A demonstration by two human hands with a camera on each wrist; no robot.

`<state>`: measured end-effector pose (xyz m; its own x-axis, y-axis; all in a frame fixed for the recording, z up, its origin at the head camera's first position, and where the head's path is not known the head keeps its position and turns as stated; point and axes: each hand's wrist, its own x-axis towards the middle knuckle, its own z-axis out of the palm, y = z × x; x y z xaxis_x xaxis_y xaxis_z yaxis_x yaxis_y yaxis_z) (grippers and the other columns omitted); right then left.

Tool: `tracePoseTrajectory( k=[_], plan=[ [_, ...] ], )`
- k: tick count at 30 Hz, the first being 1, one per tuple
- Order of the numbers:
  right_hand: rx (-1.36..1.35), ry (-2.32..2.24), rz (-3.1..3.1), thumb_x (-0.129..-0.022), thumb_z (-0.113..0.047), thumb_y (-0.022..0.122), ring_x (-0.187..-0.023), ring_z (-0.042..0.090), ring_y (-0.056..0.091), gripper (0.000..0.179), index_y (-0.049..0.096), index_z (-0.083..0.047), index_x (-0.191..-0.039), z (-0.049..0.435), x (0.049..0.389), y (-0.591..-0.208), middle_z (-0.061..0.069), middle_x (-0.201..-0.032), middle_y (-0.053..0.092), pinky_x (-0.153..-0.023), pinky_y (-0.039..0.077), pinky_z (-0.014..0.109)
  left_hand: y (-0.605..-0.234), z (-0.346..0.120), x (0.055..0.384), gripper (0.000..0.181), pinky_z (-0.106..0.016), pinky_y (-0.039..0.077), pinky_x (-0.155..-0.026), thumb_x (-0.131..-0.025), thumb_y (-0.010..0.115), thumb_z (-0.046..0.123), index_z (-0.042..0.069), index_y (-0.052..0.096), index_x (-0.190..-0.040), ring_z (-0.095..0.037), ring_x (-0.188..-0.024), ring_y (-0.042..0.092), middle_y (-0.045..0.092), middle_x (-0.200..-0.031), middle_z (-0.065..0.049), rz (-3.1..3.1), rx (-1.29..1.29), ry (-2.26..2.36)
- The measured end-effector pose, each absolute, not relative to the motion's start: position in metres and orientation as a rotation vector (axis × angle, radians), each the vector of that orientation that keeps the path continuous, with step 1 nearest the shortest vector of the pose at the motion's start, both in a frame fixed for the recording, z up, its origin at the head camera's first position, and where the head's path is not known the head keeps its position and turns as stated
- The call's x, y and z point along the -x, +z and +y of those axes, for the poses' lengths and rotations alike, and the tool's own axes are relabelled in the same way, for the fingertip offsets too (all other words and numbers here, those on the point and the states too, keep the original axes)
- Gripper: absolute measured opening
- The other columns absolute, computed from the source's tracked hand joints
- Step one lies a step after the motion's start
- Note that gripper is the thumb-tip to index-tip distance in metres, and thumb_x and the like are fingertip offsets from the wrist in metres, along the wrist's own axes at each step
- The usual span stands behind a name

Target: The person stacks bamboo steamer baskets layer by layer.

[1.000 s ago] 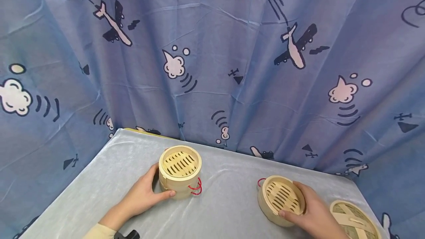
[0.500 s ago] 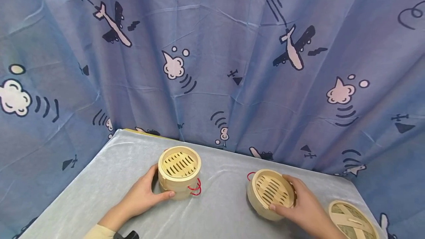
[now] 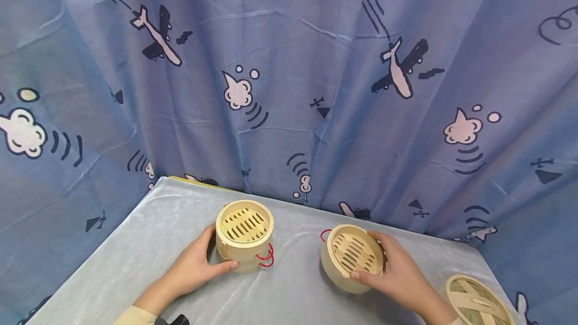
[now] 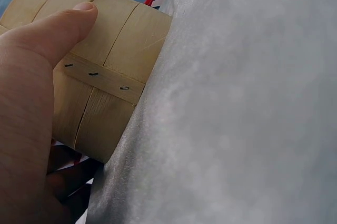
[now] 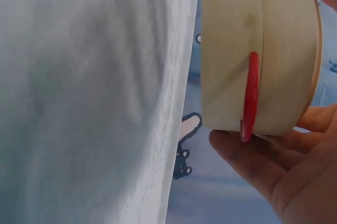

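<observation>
On the left of the table stands a stack of bamboo steamer baskets (image 3: 244,237), slatted base showing inside the top one and red loops on its side. My left hand (image 3: 194,265) grips it around the near left side, its thumb (image 4: 63,29) lying along the wall in the left wrist view. To the right, a single bamboo steamer basket (image 3: 349,257) is held slightly tilted above the table by my right hand (image 3: 395,272), thumb over the near rim and fingers on the far side. A red loop (image 5: 250,98) shows on its wall in the right wrist view.
A round woven bamboo lid (image 3: 478,302) with a strap handle lies at the table's right edge. Pale shiny cloth covers the table (image 3: 180,209). A blue curtain (image 3: 289,89) printed with planes hangs right behind it.
My right hand has carried the single steamer basket leftward and slightly away from me, towards the stack. The left hand has stayed on the stack, which has not moved.
</observation>
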<state>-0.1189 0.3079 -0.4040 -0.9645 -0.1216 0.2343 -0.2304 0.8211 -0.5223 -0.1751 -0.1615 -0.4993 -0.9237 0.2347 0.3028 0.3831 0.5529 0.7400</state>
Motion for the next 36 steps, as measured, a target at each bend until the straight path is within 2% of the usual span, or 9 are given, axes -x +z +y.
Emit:
tracePoseTrajectory(
  k=[10, 19, 29, 36],
  plan=[
    [-0.331, 0.876, -2.747, -0.074, -0.057, 0.100, -0.104, 0.017, 0.062, 0.096, 0.060, -0.008, -0.147, 0.298, 0.127, -0.402, 0.003, -0.132, 0.067, -0.083, 0.055, 0.030, -0.495, -0.161, 0.177, 0.110, -0.060, 0.041, -0.121, -0.081, 0.093, 0.063, 0.008, 0.043, -0.163, -0.036, -0.148, 0.051, 0.056, -0.160, -0.012, -2.617, 0.525, -1.317],
    [-0.340, 0.913, -2.731, -0.073, -0.055, 0.101, -0.104, 0.018, 0.063, 0.097, 0.061, -0.004, -0.145, 0.283, 0.133, -0.400, 0.005, -0.130, 0.068, -0.082, 0.056, 0.030, -0.498, -0.161, 0.178, 0.111, -0.059, 0.040, -0.122, -0.081, 0.092, 0.063, 0.008, 0.043, -0.163, -0.036, -0.149, 0.051, 0.056, -0.160, -0.013, -2.615, 0.528, -1.312],
    [-0.355, 0.898, -2.711, -0.073, -0.061, 0.098, -0.101, 0.016, 0.062, 0.098, 0.061, -0.007, -0.146, 0.262, 0.140, -0.391, 0.001, -0.129, 0.068, -0.081, 0.055, 0.031, -0.499, -0.161, 0.176, 0.109, -0.060, 0.040, -0.122, -0.081, 0.092, 0.062, 0.007, 0.044, -0.162, -0.036, -0.148, 0.051, 0.057, -0.159, -0.012, -2.611, 0.531, -1.310],
    [-0.383, 0.951, -2.682, -0.073, -0.058, 0.099, -0.100, 0.016, 0.063, 0.095, 0.063, -0.007, -0.145, 0.250, 0.143, -0.389, 0.003, -0.135, 0.068, -0.081, 0.056, 0.030, -0.498, -0.160, 0.174, 0.108, -0.061, 0.041, -0.121, -0.082, 0.092, 0.061, 0.007, 0.045, -0.162, -0.037, -0.147, 0.052, 0.057, -0.158, -0.013, -2.603, 0.540, -1.303]
  ],
)
